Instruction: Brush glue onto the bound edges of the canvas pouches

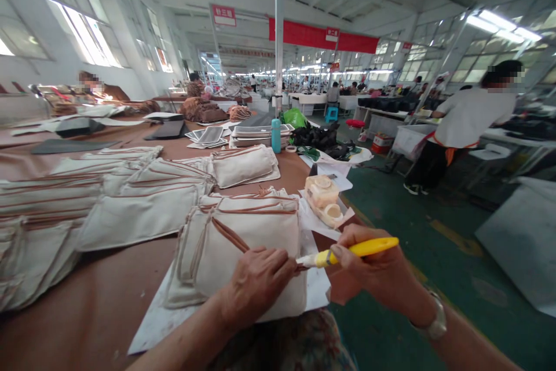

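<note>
The brown strips [230, 235] lie aslant over the front stack of cream fabric pieces [269, 226], at the near edge of the table [108, 296], and their far part forms a narrow loop. The left hand [260, 281] rests on the stack, palm down, its fingers closed together over the strips and pinning them, with the brown ends poking out past the fingertips. Against those ends sit the pale bristles [306, 261] of a yellow-handled brush [376, 246], which the right hand [373, 270] pinches between thumb and fingers, the handle slanting up to the right. A metallic wristwatch [436, 316] circles the right wrist. Under the stack, white paper [150, 319] spreads over the brown tabletop. Just beyond the right hand stands a squat, pale container [321, 191], with a round, cup-like piece [333, 212] beside it on more paper. Further piles of cream pieces [139, 215] overlap to the left and behind. Beyond them, a turquoise bottle [275, 136] stands upright near a green bag [294, 118] and a heap of black material [319, 139]. Off to the right, past the green floor [373, 203], a person in a light shirt [473, 110] stands beside another work table, and a red banner [304, 34] hangs farther back.
</note>
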The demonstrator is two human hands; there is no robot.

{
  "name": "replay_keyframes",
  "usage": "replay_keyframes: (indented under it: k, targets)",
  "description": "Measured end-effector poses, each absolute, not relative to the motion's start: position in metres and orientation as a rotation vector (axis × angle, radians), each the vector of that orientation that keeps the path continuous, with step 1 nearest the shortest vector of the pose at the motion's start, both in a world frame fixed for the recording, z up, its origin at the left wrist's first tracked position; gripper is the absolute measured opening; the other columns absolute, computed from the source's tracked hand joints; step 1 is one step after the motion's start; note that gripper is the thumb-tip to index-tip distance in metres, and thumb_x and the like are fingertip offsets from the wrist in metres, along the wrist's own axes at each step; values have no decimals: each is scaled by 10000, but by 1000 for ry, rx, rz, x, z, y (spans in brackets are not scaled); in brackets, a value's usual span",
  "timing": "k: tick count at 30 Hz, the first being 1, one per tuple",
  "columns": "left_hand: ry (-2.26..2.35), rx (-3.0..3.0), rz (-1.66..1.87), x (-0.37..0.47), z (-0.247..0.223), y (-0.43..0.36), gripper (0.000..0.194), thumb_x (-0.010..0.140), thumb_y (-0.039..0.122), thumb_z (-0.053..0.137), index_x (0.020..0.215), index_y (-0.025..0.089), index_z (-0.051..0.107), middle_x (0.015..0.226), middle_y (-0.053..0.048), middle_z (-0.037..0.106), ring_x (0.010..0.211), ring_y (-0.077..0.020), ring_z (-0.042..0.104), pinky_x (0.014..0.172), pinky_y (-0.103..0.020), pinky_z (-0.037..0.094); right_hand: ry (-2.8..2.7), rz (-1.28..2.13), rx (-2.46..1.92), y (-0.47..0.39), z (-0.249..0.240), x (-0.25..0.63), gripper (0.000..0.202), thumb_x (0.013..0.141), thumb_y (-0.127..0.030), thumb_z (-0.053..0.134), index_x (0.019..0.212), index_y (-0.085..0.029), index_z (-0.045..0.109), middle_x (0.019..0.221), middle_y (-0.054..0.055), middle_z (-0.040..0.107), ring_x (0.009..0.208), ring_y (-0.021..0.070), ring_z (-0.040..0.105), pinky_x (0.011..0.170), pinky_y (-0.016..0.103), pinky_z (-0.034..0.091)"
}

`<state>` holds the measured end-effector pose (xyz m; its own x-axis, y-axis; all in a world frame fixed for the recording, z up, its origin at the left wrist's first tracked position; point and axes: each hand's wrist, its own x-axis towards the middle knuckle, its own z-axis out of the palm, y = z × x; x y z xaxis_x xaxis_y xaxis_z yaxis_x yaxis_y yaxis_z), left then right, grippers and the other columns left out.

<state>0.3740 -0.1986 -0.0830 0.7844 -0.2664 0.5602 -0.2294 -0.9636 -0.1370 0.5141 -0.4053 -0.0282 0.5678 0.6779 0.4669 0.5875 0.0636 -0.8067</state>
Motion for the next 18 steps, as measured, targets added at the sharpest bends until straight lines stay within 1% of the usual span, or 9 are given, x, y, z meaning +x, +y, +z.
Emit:
replay_keyframes:
  k: [5, 9, 11, 14, 16, 18]
  targets:
    - [452, -2858, -926, 370, -84, -199, 146, 1007, 226, 522, 883, 209, 598, 718, 17, 585, 566, -138, 460, 573, -333, 262, -1037, -85, -1677, -408, -26, 510, 257, 924, -363, 642, 726, -200, 661, 649, 27, 606, 571, 170, 535, 492, 262, 401]
    - [448, -2843, -930, 370, -83, -200, 159, 1014, 236, 515, 873, 209, 584, 708, 18, 582, 570, -147, 452, 582, -337, 254, -1206, 76, -1666, -404, -24, 504, 258, 941, -318, 614, 714, -197, 620, 622, 4, 583, 527, 141, 494, 483, 253, 376]
    - [457, -2831, -929, 369, -81, -200, 167, 1017, 238, 507, 869, 209, 577, 706, 17, 582, 568, -150, 449, 582, -336, 251, -1221, 83, -1686, -403, -24, 503, 261, 940, -308, 616, 704, -197, 606, 611, -5, 571, 518, 131, 477, 485, 250, 367]
    - [474, -2820, -910, 366, -82, -200, 175, 1019, 251, 502, 865, 213, 576, 701, 18, 581, 563, -153, 449, 575, -336, 249, -1123, -8, -1673, -401, -27, 505, 242, 952, -340, 615, 760, -195, 642, 663, 11, 604, 562, 145, 515, 506, 253, 382]
    - [483, -2824, -898, 365, -82, -199, 193, 1017, 247, 500, 846, 213, 580, 691, 18, 579, 560, -152, 456, 569, -334, 256, -1130, 65, -1648, -399, -31, 506, 245, 950, -358, 621, 771, -193, 647, 674, 15, 609, 572, 149, 512, 512, 253, 385]
    - [503, -2831, -883, 366, -76, -198, 227, 1016, 266, 504, 812, 211, 586, 686, 16, 584, 560, -146, 470, 566, -325, 271, -1137, 177, -1643, -400, -36, 509, 269, 936, -369, 633, 734, -192, 636, 635, 4, 577, 541, 139, 471, 496, 249, 368]
